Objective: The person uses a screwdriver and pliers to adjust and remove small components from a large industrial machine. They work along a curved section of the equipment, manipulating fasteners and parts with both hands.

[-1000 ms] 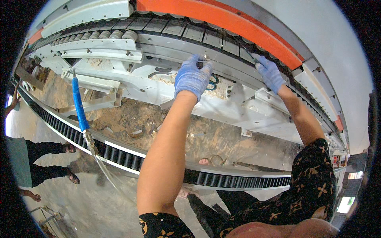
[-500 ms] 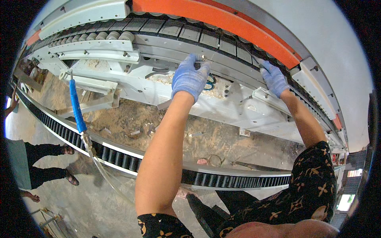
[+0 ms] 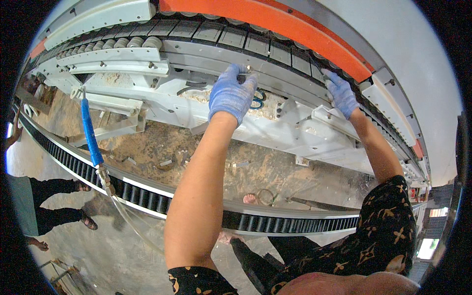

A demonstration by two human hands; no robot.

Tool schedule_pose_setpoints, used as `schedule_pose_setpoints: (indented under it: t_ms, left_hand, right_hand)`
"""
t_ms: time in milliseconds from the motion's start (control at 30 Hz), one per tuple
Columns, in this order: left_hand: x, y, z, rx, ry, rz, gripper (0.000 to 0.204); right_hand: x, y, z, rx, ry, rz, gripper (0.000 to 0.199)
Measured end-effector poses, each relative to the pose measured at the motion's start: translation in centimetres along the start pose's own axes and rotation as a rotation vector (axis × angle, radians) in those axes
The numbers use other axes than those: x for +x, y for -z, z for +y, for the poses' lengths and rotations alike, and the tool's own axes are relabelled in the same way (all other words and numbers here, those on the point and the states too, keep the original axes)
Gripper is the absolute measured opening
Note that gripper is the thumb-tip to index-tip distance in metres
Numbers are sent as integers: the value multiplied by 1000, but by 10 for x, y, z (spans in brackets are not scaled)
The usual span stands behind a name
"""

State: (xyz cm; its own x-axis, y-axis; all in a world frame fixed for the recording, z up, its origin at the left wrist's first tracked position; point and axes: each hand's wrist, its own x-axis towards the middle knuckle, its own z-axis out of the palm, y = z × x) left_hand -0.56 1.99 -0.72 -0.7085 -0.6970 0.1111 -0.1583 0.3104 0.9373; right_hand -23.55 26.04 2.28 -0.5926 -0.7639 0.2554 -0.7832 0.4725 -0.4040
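Nearest us, our black patterned sleeve (image 3: pixel 383 211) on the R and bare forearms reach fwd to the machine. Our L hand (image 3: pixel 231 96), in a blue knit glove, is half-curled, thumb & fingers apart, at the near face of the grey rail (image 3: pixel 204 55); can't tell if it pinches anything. Our R hand (image 3: pixel 340 94), same glove, is farther R, fingers nearly straight, by the slatted track (image 3: pixel 231 37); can't tell if it has hold of anything.

Rail & track run L to R, track on the far side of the rail. Step in hand, we'd judge, is fingertip work along them; next move prob. calls for a steady L hand & care around the slats. Teal loops, poss. scissor handles (image 3: pixel 257 100), sit just R of our L hand, amid pale debris on the white frame (image 3: pixel 172 115). Orange guard (image 3: pixel 295 30) lies beyond the track.

Room: blue hose tool (image 3: pixel 90 130) hangs L, near a curved roller conveyor (image 3: pixel 275 225); littered floor (image 3: pixel 295 184) below; co-worker (image 3: pixel 22 204) stands far L.
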Motion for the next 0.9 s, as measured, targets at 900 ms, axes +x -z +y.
schedule_pose_setpoints:
  t_ms: [900]
  left_hand:
    - [-3, 0, 3, 53, 13, -37, 35]
  right_hand:
    - [15, -16, -72, 1284, -827, -315, 10]
